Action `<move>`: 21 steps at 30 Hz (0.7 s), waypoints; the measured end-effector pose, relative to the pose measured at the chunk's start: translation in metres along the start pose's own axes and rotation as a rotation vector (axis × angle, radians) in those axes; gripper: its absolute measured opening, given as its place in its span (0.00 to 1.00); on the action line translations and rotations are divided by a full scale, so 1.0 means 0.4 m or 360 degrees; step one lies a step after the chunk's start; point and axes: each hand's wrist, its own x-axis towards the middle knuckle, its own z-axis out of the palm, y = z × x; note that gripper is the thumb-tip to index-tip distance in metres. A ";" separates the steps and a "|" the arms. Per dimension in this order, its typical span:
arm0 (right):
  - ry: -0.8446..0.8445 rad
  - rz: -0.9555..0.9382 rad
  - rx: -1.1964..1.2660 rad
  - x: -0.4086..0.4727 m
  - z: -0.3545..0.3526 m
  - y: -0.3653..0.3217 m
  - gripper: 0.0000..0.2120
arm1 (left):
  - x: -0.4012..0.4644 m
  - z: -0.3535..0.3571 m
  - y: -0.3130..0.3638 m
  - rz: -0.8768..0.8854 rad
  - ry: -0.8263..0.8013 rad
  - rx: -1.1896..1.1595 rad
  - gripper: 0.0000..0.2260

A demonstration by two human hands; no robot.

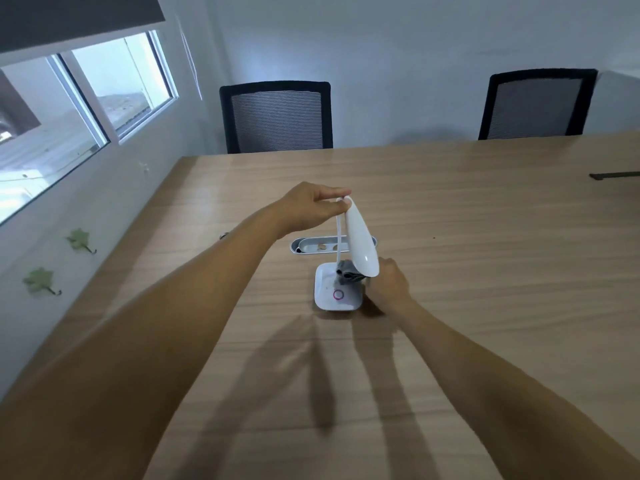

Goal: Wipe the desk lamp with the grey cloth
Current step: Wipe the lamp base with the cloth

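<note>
**Light lamp, soft cloth: steady the top, wipe below**

We had the desk lamp (360, 237) standing on the wooden table (485, 271), just before a cable tray (311, 244). Our left hand (311, 206) pinched the top of its white head between thumb and fingers. Our right hand (389, 282) was closed around the grey cloth (348, 274), bunched under the head, above the base (337, 289). We judged the lamp light, smooth and tippy, its thin neck bendable, so holding the head suited; the cloth looked soft and limp.
</note>
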 end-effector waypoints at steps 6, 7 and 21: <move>-0.0308 -0.0220 -0.0028 0.018 0.079 0.029 0.19 | 0.010 -0.005 -0.001 0.0030 0.0002 0.0031 0.19; -0.0376 -0.0270 -0.0062 0.006 0.069 0.032 0.20 | 0.010 -0.004 -0.001 0.0032 0.0000 0.0025 0.19; -0.0374 -0.0449 -0.0275 0.045 0.095 -0.036 0.12 | 0.004 -0.010 -0.002 0.0018 -0.0030 0.0020 0.19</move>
